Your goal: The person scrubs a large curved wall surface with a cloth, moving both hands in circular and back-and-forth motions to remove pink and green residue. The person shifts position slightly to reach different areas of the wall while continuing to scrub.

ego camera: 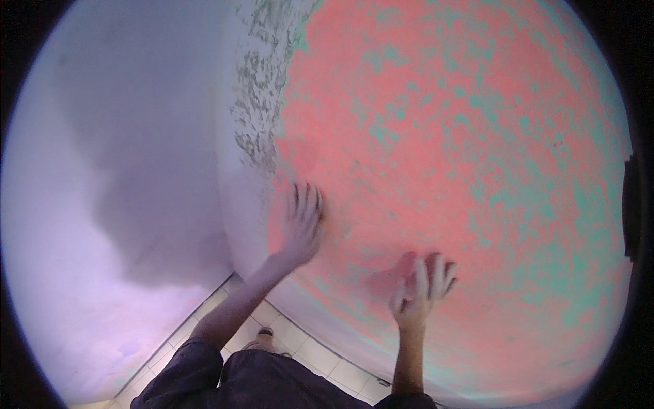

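Observation:
Before me rises a mottled pink and teal wall surface (409, 168). My left hand (302, 220) is at this surface near its left edge, back towards me, fingers slightly apart and bent. Whether anything lies under its palm is hidden. Lower and to the right, my right hand (421, 291) has its fingers spread and a little curled, with nothing visible in it. A shadow falls beside it on the pink; I cannot tell whether its fingertips touch. Both hands look slightly blurred.
A pale wall (51, 204) with a broad shadow meets the mottled one at a corner on the left. Dark grey streaks (260, 76) run along the pink's left edge. Below are floor tiles (306, 353) and my foot (263, 340). A dark object (632, 207) shows at the right rim.

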Available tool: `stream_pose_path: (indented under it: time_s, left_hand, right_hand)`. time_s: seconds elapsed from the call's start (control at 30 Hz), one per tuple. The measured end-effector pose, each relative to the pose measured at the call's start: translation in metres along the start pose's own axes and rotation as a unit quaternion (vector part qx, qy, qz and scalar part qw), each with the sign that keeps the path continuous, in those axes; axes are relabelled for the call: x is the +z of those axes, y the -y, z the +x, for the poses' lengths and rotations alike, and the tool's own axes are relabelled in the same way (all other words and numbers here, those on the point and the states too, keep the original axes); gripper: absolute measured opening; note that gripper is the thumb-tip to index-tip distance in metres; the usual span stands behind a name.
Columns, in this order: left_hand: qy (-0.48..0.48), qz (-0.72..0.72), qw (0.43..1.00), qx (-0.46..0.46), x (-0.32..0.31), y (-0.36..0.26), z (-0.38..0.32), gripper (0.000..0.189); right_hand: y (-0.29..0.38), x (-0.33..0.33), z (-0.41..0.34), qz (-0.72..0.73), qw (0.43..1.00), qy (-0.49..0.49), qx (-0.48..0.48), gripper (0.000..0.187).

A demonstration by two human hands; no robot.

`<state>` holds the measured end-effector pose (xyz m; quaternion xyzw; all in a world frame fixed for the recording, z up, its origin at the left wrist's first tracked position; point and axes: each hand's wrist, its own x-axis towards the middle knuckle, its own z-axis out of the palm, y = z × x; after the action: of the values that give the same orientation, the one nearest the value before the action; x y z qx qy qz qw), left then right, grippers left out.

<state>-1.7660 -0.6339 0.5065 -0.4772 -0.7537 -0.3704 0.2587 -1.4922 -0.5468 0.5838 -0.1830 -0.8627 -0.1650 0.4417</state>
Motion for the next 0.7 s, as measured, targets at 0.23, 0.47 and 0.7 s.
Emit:
stream_pose_path:
  time_s: [0.23, 0.47, 0.7]
  left_hand:
    - [-0.034, 0.003, 0.996, -0.081, -0.034, -0.019, 0.052, 0.061]
    - [0.019, -0.139, 0.940, 0.312, -0.063, -0.008, 0.070, 0.058]
    - [-0.122, -0.219, 0.901, 0.355, -0.088, 0.033, 0.118, 0.037]
  right_hand:
    - [0.018, 0.007, 0.016, -0.040, 0.999, -0.010, -0.009, 0.046]
    - [0.046, 0.016, 0.077, -0.030, 0.996, -0.033, -0.072, 0.047]
    - [0.093, 0.064, 0.124, -0.009, 0.984, -0.174, -0.047, 0.021]
